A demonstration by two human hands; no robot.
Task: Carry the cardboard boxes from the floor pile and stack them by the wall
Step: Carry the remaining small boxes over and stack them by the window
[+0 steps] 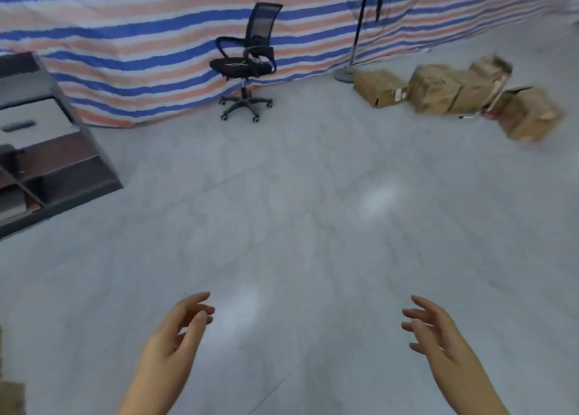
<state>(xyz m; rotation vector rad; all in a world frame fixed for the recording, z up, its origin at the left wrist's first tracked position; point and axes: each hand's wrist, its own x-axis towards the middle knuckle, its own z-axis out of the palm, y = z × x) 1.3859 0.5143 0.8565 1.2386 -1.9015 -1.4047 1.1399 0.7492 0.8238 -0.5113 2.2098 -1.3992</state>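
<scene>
Several brown cardboard boxes lie in a loose pile on the floor at the far right: one flat box [380,88] nearest the fan, a bigger crumpled one [438,88] beside it, and another [529,115] at the right end. My left hand [175,336] and my right hand [435,330] are held out low in front of me, palms turned inward, fingers relaxed and spread, holding nothing. Both hands are far from the boxes. A sliver of cardboard [11,396] shows at the bottom left edge.
A black office chair [246,63] stands before the blue, white and orange striped tarp wall [125,38]. A standing fan [360,29] rises beside the boxes. A dark shelf unit [47,151] with a white drawer fills the left side. Grey tiled floor [297,210] spreads between.
</scene>
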